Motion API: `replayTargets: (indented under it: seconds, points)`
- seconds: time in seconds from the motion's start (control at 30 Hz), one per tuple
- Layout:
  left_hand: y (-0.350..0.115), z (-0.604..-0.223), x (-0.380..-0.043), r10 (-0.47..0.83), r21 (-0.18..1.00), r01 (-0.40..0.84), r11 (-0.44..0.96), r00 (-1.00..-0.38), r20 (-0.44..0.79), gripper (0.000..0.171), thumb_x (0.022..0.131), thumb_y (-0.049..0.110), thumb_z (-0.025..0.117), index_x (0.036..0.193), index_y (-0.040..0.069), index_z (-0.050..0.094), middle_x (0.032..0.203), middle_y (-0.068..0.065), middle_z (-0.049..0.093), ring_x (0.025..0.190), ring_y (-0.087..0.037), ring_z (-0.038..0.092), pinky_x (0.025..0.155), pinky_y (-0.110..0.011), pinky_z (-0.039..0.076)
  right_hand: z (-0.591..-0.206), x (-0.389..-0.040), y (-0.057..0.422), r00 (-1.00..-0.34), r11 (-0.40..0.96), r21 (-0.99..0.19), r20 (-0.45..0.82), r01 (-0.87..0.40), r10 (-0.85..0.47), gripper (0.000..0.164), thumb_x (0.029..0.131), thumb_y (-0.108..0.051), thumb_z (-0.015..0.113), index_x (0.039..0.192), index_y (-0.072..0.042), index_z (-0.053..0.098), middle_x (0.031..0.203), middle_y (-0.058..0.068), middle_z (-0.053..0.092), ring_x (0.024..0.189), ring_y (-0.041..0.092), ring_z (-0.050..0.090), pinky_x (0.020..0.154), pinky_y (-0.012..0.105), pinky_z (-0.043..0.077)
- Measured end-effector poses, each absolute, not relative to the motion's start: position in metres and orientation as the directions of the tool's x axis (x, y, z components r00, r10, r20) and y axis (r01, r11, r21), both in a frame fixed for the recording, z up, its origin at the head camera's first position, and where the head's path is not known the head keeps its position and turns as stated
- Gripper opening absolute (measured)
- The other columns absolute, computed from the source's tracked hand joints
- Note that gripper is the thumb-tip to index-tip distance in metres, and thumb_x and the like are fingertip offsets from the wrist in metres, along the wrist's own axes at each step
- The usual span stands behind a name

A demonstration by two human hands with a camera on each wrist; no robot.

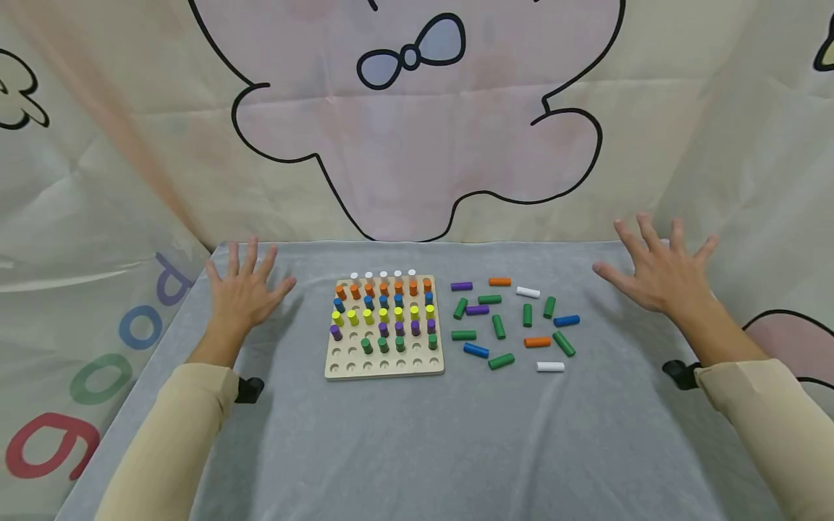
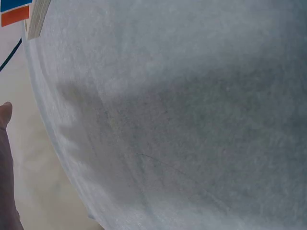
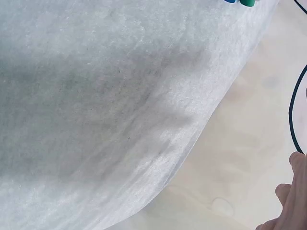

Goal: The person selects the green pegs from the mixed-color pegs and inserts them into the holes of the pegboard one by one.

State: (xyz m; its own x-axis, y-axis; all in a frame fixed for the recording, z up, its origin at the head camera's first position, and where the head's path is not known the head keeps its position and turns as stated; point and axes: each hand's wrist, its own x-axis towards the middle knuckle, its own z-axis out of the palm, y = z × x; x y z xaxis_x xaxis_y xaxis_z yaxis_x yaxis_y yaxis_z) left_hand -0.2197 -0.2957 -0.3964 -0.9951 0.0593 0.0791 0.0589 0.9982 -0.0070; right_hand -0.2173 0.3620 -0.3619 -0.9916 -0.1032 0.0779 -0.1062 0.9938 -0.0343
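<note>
My left hand [image 1: 245, 295] is spread with straight fingers to the left of a wooden pegboard [image 1: 384, 367], holding nothing. On the far right, my right hand [image 1: 664, 275] is likewise spread and holds nothing, raised over the table with its shadow below. Rows of white, orange, blue, yellow, purple and green pegs stand upright in the board, with bare holes along its front row. Loose pegs lie scattered right of the board, among them a green peg [image 1: 501, 361], a blue peg [image 1: 567, 320] and a white peg [image 1: 550, 367]. Part of each hand shows at the edge of its wrist view.
A grey cloth [image 1: 404, 449] covers the table. Behind it hangs a printed curtain [image 1: 417, 145] with a cartoon outline, and lettered fabric [image 1: 98, 289] closes the left side. Black straps with camera mounts sit at both wrists.
</note>
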Motion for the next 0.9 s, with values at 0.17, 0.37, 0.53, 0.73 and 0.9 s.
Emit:
replayTargets:
  seconds: [0.17, 0.37, 0.53, 0.73, 0.9]
  points:
    - [-0.290, -0.397, -0.218, 0.074, -0.016, 0.073, 0.997, -0.994, 0.079, 0.082, 0.098, 0.069, 0.032, 0.160, 0.016, 0.021, 0.166, -0.016, 0.000, 0.149, -0.044, -0.010, 0.107, -0.075, -0.008, -0.364, -0.215, 0.360, -0.990, 0.992, -0.026, 0.078, -0.121, -0.118, 0.088, 0.094, -0.073, 0.036, 0.162, -0.025, 0.007, 0.164, 0.023, 0.001, 0.139, 0.065, -0.006, 0.090, 0.083, -0.020]
    - [-0.284, -0.400, -0.212, 0.101, -0.023, 0.099, 0.995, -0.991, 0.089, 0.083, 0.097, 0.069, 0.033, 0.160, 0.017, 0.022, 0.166, -0.016, 0.003, 0.150, -0.045, -0.003, 0.108, -0.075, -0.003, -0.365, -0.210, 0.352, -0.984, 0.988, -0.003, 0.090, -0.152, -0.152, 0.087, 0.094, -0.072, 0.040, 0.161, -0.024, 0.012, 0.164, 0.023, 0.003, 0.139, 0.065, -0.005, 0.091, 0.083, -0.019]
    - [-0.280, -0.401, -0.204, 0.138, -0.048, 0.135, 0.990, -0.988, 0.071, 0.083, 0.097, 0.069, 0.035, 0.160, 0.018, 0.022, 0.167, -0.014, 0.002, 0.150, -0.044, -0.001, 0.108, -0.075, -0.002, -0.366, -0.205, 0.346, -0.981, 0.985, 0.019, 0.089, -0.172, -0.173, 0.088, 0.093, -0.072, 0.042, 0.161, -0.023, 0.015, 0.163, 0.027, 0.005, 0.137, 0.067, 0.002, 0.092, 0.084, -0.016]
    - [-0.270, -0.399, -0.196, 0.247, -0.041, 0.245, 0.969, -0.969, 0.027, 0.081, 0.097, 0.068, 0.038, 0.160, 0.019, 0.022, 0.167, -0.013, 0.005, 0.151, -0.040, -0.001, 0.110, -0.073, -0.001, -0.365, -0.191, 0.340, -0.968, 0.975, 0.052, 0.114, -0.217, -0.222, 0.087, 0.092, -0.070, 0.046, 0.160, -0.024, 0.019, 0.162, 0.024, 0.014, 0.135, 0.064, 0.015, 0.096, 0.084, -0.009]
    - [-0.266, -0.398, -0.192, 0.350, -0.034, 0.349, 0.936, -0.937, -0.002, 0.078, 0.097, 0.065, 0.044, 0.159, 0.021, 0.026, 0.167, -0.012, 0.009, 0.151, -0.041, 0.007, 0.111, -0.073, 0.005, -0.367, -0.178, 0.334, -0.954, 0.958, 0.102, 0.113, -0.266, -0.277, 0.087, 0.092, -0.069, 0.048, 0.161, -0.026, 0.017, 0.163, 0.020, 0.018, 0.137, 0.059, 0.020, 0.099, 0.083, -0.003]
